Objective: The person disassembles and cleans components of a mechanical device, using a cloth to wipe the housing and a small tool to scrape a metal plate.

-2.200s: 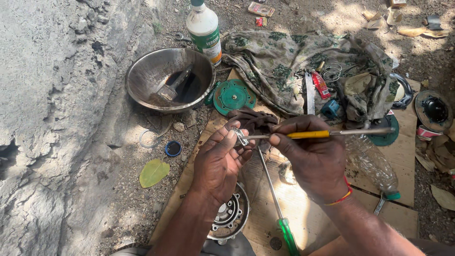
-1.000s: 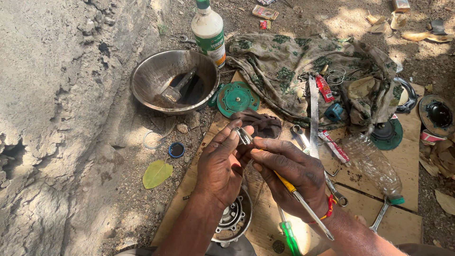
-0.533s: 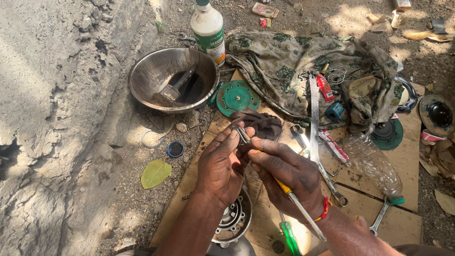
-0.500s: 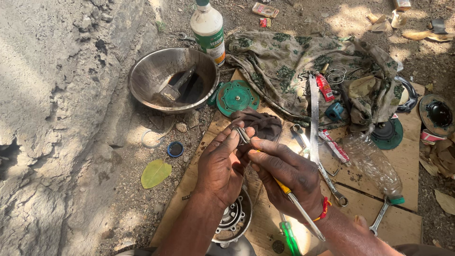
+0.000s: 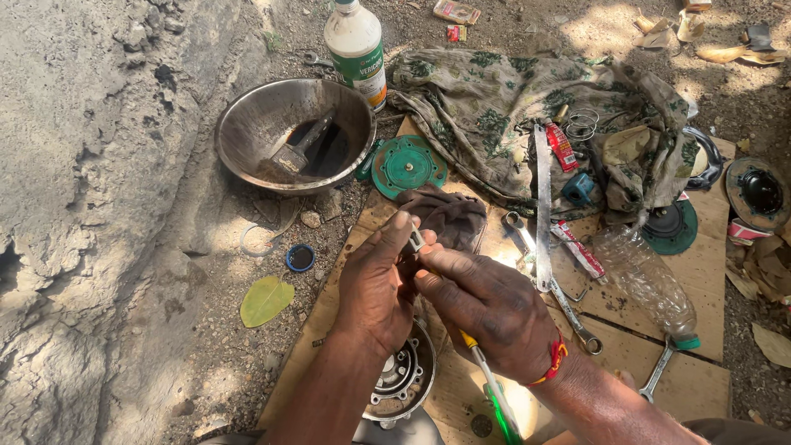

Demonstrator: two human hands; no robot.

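Observation:
My left hand [image 5: 377, 284] pinches a small metal part [image 5: 414, 240] between thumb and fingers, above a brown cardboard sheet [image 5: 700, 272]. My right hand [image 5: 486, 309] meets it from the right and grips a screwdriver with a yellow handle [image 5: 471, 344], whose shaft runs back under the palm toward my body. The fingertips of both hands touch at the small part. A round metal engine part [image 5: 402, 379] lies below my left wrist. A dark brown rag [image 5: 449, 216] lies just beyond my fingers.
A steel bowl [image 5: 247, 132] with dark oil and a brush sits at the upper left, a white plastic bottle [image 5: 357, 49] behind it. A green round cover [image 5: 407, 165], a patterned cloth [image 5: 511, 107], a saw blade [image 5: 542, 206], wrenches [image 5: 568, 305] and an empty clear bottle [image 5: 643, 280] lie around. Rock [image 5: 82, 206] rises on the left.
My right hand has turned the screwdriver from lying crosswise to pointing back toward my body and closed in on the small part. My left hand has kept its hold.

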